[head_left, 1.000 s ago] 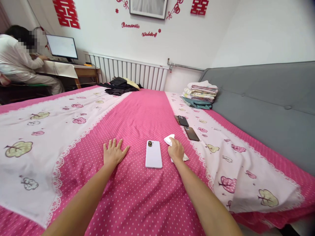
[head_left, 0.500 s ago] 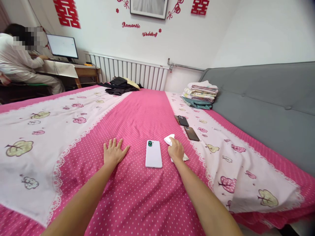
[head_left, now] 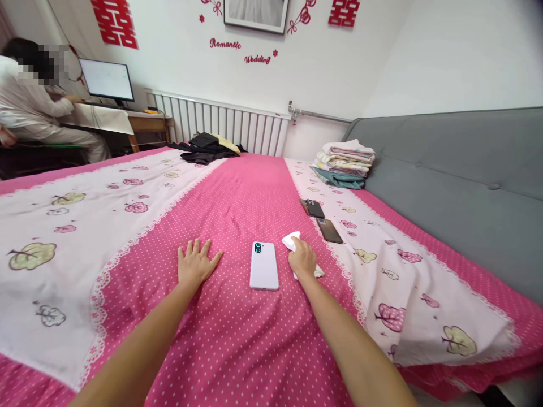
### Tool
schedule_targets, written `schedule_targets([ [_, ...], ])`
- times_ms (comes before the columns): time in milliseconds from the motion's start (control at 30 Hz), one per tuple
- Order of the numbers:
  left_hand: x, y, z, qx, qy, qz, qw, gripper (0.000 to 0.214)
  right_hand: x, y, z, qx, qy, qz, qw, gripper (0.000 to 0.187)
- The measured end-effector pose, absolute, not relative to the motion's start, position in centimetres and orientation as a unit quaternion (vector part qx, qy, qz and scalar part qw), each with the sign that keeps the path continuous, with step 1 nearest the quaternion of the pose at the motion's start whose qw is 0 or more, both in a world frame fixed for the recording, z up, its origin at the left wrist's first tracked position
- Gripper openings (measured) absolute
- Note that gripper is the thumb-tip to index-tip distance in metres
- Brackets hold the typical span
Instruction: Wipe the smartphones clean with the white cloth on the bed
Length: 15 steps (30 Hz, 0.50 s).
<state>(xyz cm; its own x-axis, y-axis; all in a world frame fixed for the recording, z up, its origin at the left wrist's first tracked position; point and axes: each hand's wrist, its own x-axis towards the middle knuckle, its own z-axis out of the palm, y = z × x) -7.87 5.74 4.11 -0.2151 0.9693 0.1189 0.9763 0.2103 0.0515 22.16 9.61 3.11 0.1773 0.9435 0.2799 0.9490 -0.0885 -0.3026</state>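
Observation:
My left hand lies flat on the pink dotted bedsheet, fingers spread and holding nothing. To its right a pale lilac smartphone rests back side up, its camera lenses at the upper left corner. On the phone's other side my right hand is closed on a white tissue that sticks out past the fingertips and behind the hand. Neither hand touches the phone. Beyond the right hand lie a brown phone and a dark phone that seems to have a case under it.
Folded cloths are stacked by the grey headboard. Dark clothes lie at the bed's far edge, before a white radiator. At the left a person sits at a desk with a monitor.

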Motion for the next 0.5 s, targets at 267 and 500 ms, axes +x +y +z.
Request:
schedule_targets([
  [267, -7.77, 5.68, 4.20, -0.625, -0.778, -0.055, 0.031, 0.078, 22.17, 9.69, 3.07, -0.741, -0.639, -0.002, 0.206, 0.052],
  [500, -7.81, 5.75, 4.13, -0.624, -0.778, -0.059, 0.032, 0.079, 22.21, 9.66, 3.04, -0.740, -0.639, -0.002, 0.211, 0.051],
])
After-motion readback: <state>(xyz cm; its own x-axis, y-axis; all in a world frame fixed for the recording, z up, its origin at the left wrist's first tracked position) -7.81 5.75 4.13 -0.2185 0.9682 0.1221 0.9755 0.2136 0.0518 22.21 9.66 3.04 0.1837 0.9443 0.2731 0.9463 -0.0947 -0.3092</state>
